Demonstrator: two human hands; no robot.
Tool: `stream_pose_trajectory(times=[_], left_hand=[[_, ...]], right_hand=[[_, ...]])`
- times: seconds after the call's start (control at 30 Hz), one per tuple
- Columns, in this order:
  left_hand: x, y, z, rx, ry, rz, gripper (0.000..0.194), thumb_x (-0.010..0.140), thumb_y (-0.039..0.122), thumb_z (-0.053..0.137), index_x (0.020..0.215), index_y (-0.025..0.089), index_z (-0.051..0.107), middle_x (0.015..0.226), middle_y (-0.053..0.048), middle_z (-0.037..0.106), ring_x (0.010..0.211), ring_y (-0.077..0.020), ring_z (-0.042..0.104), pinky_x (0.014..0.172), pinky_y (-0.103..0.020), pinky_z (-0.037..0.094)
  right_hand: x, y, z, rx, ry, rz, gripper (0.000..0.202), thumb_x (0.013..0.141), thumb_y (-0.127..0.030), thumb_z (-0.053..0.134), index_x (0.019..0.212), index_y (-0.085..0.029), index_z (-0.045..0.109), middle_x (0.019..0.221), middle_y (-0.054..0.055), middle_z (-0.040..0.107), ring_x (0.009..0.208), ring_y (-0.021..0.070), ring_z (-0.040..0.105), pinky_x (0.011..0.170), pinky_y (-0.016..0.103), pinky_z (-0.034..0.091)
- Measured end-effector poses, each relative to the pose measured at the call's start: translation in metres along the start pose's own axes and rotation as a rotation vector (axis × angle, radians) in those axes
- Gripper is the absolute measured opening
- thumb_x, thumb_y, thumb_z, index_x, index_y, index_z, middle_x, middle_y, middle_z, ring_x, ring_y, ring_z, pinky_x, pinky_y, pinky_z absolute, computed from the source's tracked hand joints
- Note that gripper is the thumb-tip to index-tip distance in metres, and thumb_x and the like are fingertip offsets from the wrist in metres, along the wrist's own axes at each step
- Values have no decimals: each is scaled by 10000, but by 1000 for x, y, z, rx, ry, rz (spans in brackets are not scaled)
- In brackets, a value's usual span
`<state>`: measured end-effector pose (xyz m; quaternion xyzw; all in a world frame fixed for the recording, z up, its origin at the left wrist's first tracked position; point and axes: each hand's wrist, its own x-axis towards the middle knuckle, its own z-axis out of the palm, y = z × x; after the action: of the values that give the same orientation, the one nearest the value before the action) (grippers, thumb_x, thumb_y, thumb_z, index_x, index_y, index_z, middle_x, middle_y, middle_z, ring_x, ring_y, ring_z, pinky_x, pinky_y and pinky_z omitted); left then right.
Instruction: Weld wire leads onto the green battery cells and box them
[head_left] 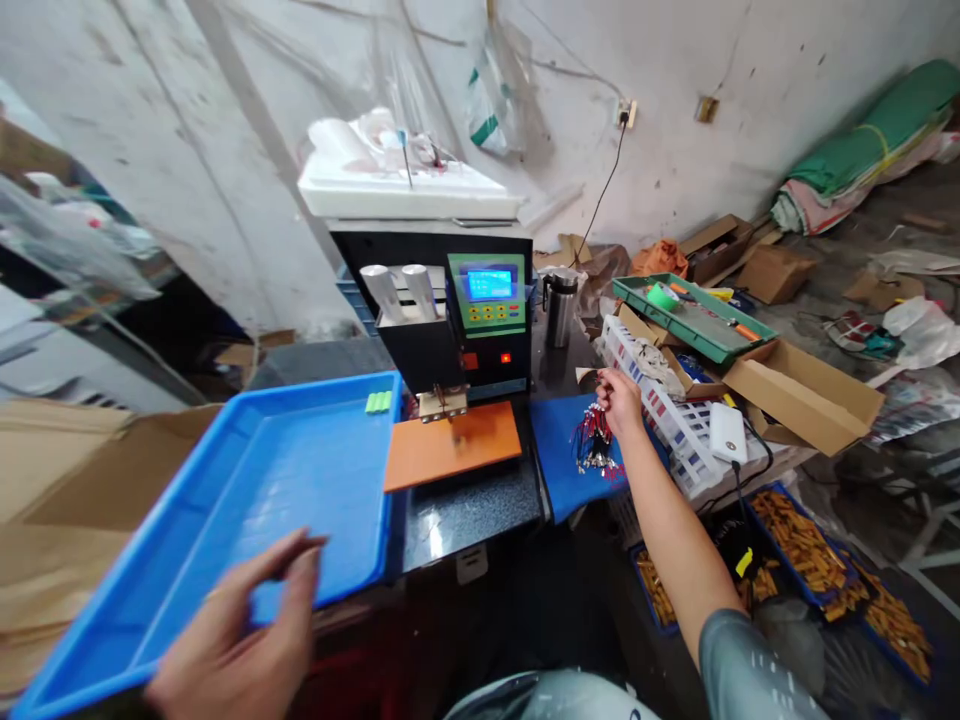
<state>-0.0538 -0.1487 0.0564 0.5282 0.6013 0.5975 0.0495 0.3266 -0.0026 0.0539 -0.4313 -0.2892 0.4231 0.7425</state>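
Note:
My left hand (pixel 244 625) hovers over the near edge of a blue tray (pixel 300 480), its thumb and forefinger curled toward each other and blurred; whether something small is between them cannot be made out. Green cells (pixel 379 402) stand together in the tray's far right corner. My right hand (pixel 619 400) is at the blue mat (pixel 559 455), fingers pinched at the top of a bundle of red and black wires (pixel 592 435). Between the hands, a black machine with a lit display (pixel 491 284) has an orange board (pixel 480 440) under its metal head (pixel 442 402).
Right of the mat stand a white plastic basket (pixel 690 450), a green tray with tools (pixel 705 325) and an open cardboard box (pixel 802 390). A steel flask (pixel 560 310) is behind the mat. A white power bank (pixel 727 432) lies on the basket.

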Motion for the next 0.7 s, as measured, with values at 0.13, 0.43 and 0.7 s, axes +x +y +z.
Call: stream_pose_trajectory(times=[0.13,0.43,0.7], left_hand=[[-17,17,50,-203,-345,-53,298,814,454,685,1006,233,743,896,-12,759,816,-213,702,726,-320,564],[-10,62,154,-740,-798,-459,452,737,472,746,1014,118,702,891,-114,741,681,-144,627,604,-236,505],[-5,56,153,-773,-750,-443,361,726,426,755,910,121,702,777,-56,688,633,-117,566,583,-223,469]], right_hand=[[-11,-6,16,104,-41,62,256,609,-316,759,747,-143,630,614,-38,485,474,55,411,368,168,219],[-60,10,58,225,-215,163,216,662,-308,748,791,-153,671,612,-21,509,499,81,462,369,170,282],[-78,29,86,160,-312,176,218,713,-348,721,804,-176,623,594,-20,521,486,99,474,385,192,326]])
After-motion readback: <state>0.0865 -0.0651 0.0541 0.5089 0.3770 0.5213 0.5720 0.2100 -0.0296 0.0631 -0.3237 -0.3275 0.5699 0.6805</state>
